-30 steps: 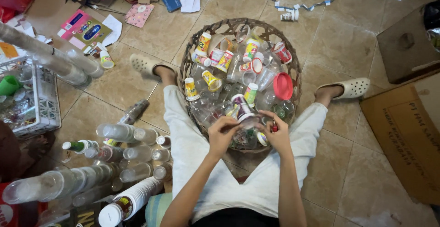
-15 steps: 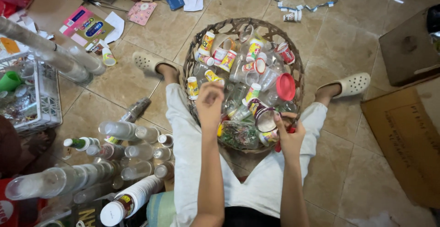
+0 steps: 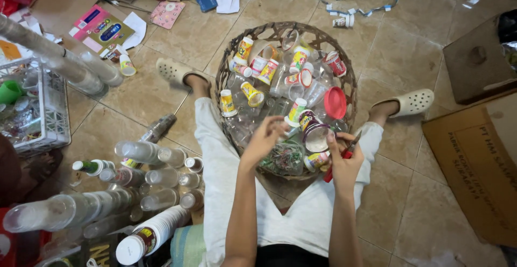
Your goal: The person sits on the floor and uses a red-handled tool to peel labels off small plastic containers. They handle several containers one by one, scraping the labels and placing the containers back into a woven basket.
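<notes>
- Cup (image 3: 314, 133), dark-banded plastic, sits gripped in the right hand (image 3: 344, 159) over the basket's near rim, alongside a red-handled tool (image 3: 344, 156), likely for trimming.
- Left hand (image 3: 265, 137) reaches in, fingers curled around nothing I can make out.
- Woven basket (image 3: 229, 67) rests between the legs, keeping cups close.

**Dress of the person**

Light grey-white trousers (image 3: 215, 154), loose, wrinkled, ending above the ankles. Cream perforated clogs (image 3: 412, 101) on both feet, well beyond the hands. Dark waistband or top edge near the forearms. Forearms bare, no sleeves, nothing seen on the wrists.
</notes>
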